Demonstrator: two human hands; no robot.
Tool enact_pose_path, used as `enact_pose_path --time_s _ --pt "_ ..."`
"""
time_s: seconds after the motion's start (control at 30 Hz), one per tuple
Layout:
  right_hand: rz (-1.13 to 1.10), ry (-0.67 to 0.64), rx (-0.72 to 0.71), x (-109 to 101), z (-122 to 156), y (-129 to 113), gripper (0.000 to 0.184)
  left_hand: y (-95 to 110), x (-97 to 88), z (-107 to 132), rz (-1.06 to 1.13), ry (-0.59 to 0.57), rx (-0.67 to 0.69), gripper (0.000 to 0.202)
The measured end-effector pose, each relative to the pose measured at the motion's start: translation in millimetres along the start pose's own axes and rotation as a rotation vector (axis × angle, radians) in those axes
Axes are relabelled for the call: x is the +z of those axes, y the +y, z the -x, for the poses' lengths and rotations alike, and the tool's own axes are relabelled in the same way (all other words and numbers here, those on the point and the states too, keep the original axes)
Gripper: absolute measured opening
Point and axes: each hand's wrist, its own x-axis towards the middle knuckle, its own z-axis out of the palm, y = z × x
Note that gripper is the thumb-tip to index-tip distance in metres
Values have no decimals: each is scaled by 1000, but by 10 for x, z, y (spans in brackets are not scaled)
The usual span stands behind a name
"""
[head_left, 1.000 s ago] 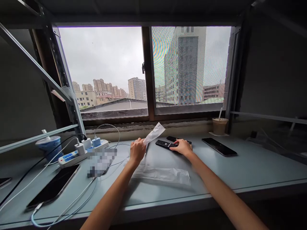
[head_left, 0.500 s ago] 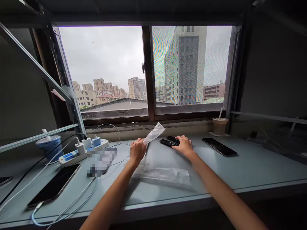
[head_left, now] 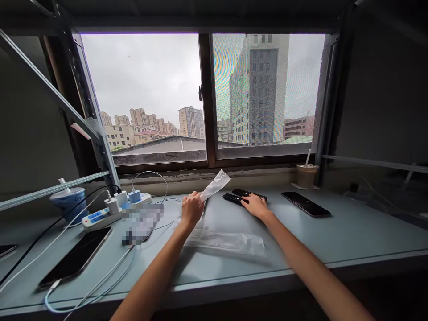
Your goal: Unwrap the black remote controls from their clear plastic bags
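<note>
My left hand [head_left: 192, 209] is closed around a translucent plastic sleeve [head_left: 216, 183], whose flat end sticks up to the right above the fingers. A narrow dark edge shows just below that hand; what it belongs to is hidden. My right hand [head_left: 256, 206] lies over the right end of a black remote control [head_left: 232, 198], fingers curled on it. Just behind, a second black remote control [head_left: 241, 192] lies nearly parallel, close to my fingertips. Another clear plastic sleeve [head_left: 227, 243] rests crumpled on the table [head_left: 234, 274] between my forearms.
To the right lie a black phone [head_left: 306, 204] and a drink cup with a straw [head_left: 306, 176]. Leftward are a power strip [head_left: 100, 218] with chargers, a blurred-out phone [head_left: 143, 224], a cabled phone [head_left: 76, 256] and a blue cup [head_left: 68, 205]. Cables cross the left side.
My right hand has shifted slightly nearer, off the far remote control, which now shows along more of its length. The left hand and its plastic sleeve stay where they were.
</note>
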Motion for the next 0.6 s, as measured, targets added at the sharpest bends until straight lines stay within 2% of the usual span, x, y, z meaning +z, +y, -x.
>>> enact_pose_path --time_s 0.4,0.6 --pt "7 48 102 -123 19 -42 24 10 -9 5 -11 -9 6 30" --pt "10 66 175 -122 7 -37 30 -9 7 0 -15 8 -25 28"
